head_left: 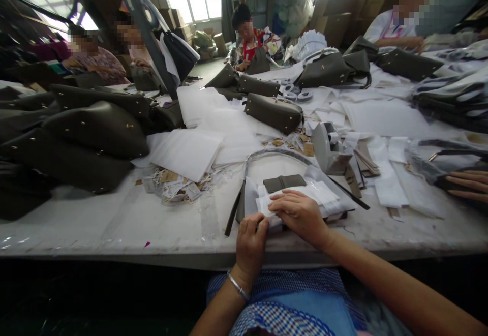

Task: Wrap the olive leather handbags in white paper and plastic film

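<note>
The left hand (249, 242) curls its fingers shut, pinching the near left corner of a white paper wrap (320, 193). The wrap is thin and crinkled, folded in layers over a flat grey leather piece (284, 182) at the near edge of the table (114, 224). The right hand (299, 214) lies open, palm down, fingers spread flat on the wrap and grasping nothing. Both wrists are bent inward, knuckles almost touching. A thin dark strap (233, 213) arcs around the bundle. Beyond stand a tape dispenser (328, 148), scattered hang tags (175, 186) and grey handbags (87, 138).
</note>
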Motion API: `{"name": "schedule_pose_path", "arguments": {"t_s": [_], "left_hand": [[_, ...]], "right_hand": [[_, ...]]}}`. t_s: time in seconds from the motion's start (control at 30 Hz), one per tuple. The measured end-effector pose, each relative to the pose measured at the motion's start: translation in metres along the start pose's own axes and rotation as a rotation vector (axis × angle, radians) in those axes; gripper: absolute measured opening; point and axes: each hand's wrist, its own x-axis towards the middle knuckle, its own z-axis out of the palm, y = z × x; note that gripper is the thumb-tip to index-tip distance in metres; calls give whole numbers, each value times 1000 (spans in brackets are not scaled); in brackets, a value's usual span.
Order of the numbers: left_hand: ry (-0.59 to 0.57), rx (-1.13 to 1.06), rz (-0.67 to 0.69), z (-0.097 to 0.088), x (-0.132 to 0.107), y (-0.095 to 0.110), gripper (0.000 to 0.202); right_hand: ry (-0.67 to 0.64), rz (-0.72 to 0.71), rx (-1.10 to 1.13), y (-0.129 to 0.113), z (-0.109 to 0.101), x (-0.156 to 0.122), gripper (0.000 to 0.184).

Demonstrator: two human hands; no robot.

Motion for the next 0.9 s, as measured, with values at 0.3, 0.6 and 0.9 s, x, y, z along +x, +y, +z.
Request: {"name": "schedule_pose_path", "arguments": {"t_s": [0.3,0.6,0.9], "left_hand": [[11,-58,12,0,1,-6,31],[-39,9,62,-2,-1,-6,30],[29,17,122,5,0,-13,33]], "right_hand": [[-261,203,-154,11,11,20,13],[-436,278,-204,16,11,43,15],[49,359,120,67,-71,40,17]]}}
